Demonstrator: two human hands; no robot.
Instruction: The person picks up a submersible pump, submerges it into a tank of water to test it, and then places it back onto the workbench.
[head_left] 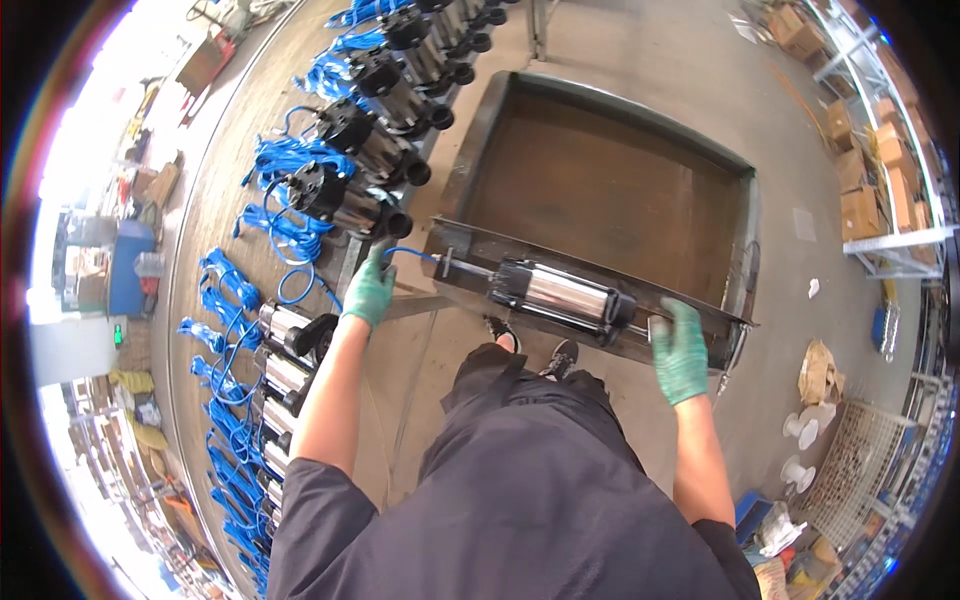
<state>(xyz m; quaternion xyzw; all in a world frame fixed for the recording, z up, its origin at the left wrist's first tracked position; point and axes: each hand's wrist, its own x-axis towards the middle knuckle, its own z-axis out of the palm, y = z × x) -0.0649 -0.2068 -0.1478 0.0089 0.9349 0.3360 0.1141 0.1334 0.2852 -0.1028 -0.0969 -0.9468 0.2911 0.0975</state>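
Now left hand [369,290] pinches blue cable [412,252]; right hand [680,350] open beside steel pump [560,295]; brown cartons [862,170] far right.

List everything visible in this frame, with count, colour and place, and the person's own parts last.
Pump: one, silver body with black ends, lying on the trough's near rim.
Trough: one, rusty brown metal, centre, nothing in its basin.
Blue cable: one, running from the pump's left end to the left hand.
Pump row: many, black and silver with blue cable coils, along the left, continuing lower left.
Boxes: several, brown cardboard, on shelving at the right.
White parts: a few, on the floor lower right.
Shoes: two, black, below the trough.
Left hand: green glove, on the blue cable.
Right hand: green glove, at the pump's right end.
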